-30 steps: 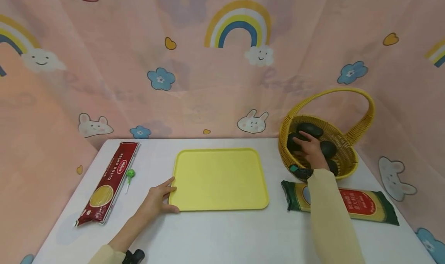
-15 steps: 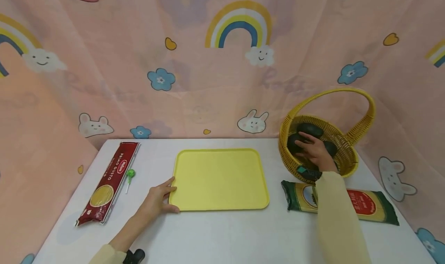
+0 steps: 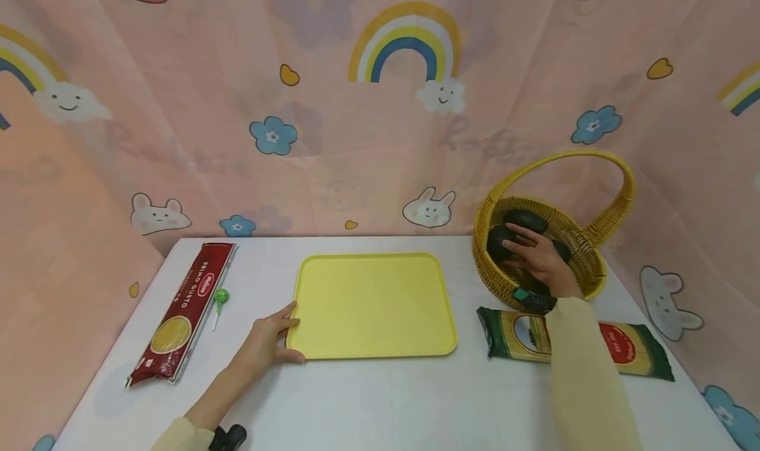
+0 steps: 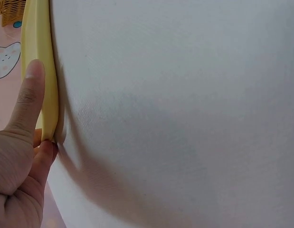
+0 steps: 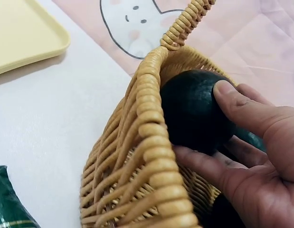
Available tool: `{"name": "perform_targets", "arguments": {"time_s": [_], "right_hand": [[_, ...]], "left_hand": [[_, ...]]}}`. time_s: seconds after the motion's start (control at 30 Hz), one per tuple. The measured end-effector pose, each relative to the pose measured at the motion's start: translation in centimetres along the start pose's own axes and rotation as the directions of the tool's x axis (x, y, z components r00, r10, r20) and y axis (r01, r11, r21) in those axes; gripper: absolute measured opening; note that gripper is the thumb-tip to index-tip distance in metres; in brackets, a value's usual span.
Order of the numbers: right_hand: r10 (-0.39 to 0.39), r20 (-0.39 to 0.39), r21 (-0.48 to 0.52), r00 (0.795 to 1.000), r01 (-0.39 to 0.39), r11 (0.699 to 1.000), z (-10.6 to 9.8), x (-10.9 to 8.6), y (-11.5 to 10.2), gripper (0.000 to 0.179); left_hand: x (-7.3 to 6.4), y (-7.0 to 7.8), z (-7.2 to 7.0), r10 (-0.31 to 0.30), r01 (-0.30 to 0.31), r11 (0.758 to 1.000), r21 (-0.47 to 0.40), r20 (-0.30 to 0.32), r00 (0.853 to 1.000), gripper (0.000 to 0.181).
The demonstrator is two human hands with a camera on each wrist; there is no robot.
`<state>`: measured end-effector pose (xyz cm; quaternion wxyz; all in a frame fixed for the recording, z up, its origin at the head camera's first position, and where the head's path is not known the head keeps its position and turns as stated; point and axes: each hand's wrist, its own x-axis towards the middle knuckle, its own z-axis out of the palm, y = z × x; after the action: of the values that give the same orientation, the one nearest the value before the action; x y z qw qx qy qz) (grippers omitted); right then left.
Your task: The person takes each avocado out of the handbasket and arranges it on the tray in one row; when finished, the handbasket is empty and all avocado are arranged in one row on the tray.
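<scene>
In the head view, my left hand (image 3: 264,342) lies at the near left corner of the yellow tray (image 3: 374,306). The left wrist view shows its thumb along the tray's rim (image 4: 48,42) and its fingers bent round the corner. My right hand (image 3: 543,260) reaches into a yellow wicker basket (image 3: 617,207) at the right. Its thumb and fingers grip a dark green, rounded avocado (image 5: 192,114), beside the basket's woven wall (image 5: 149,114). Another avocado (image 3: 526,220) lies behind; the hand partly covers one more.
A red spaghetti packet (image 3: 184,312) lies at the left of the white table (image 3: 380,405), with a green lollipop (image 3: 221,296) beside it. In front of the basket lies a green and yellow packet (image 3: 516,335), partly under the right sleeve (image 3: 588,372). A patterned cloth hangs behind.
Inside the basket, my right hand has shifted a little to the right and nearer to me, and its forearm now covers more of the green packet's middle. My left hand stays on the tray.
</scene>
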<state>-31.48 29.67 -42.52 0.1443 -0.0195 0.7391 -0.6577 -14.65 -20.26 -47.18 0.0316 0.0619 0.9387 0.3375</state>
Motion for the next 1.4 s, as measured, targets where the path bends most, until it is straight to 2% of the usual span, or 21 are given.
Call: {"name": "perform_targets", "arguments": {"time_s": [0.23, 0.5, 0.87, 1.13, 1.4], "right_hand": [[0.000, 0.035, -0.085, 0.999, 0.003, 0.996, -0.6, -0.4, 0.3, 0.067], [-0.008, 0.049, -0.062, 0.999, 0.011, 0.998, -0.9, -1.0, 0.4, 0.067], [-0.032, 0.065, -0.040, 0.997, 0.035, 0.999, -1.3, -2.1, 0.2, 0.066], [-0.047, 0.072, -0.023, 0.996, 0.049, 0.999, -1.1, -2.4, 0.0, 0.065], [-0.096, 0.093, -0.003, 0.991, 0.097, 0.995, -1.0, -3.3, -0.5, 0.062]], "left_hand": [[0.0, 0.0, 0.0, 0.013, -0.013, 0.999, 0.037, -0.017, 1.000, 0.070], [0.1, 0.0, 0.0, 0.013, -0.012, 0.999, 0.047, -0.008, 1.000, 0.071], [0.1, -0.1, 0.0, -0.022, 0.022, 1.000, 0.010, 0.010, 1.000, 0.073], [0.0, 0.0, -0.1, -0.010, 0.010, 1.000, 0.020, 0.010, 1.000, 0.072], [0.0, 0.1, -0.1, -0.004, 0.004, 1.000, 0.031, 0.007, 1.000, 0.071]]}}
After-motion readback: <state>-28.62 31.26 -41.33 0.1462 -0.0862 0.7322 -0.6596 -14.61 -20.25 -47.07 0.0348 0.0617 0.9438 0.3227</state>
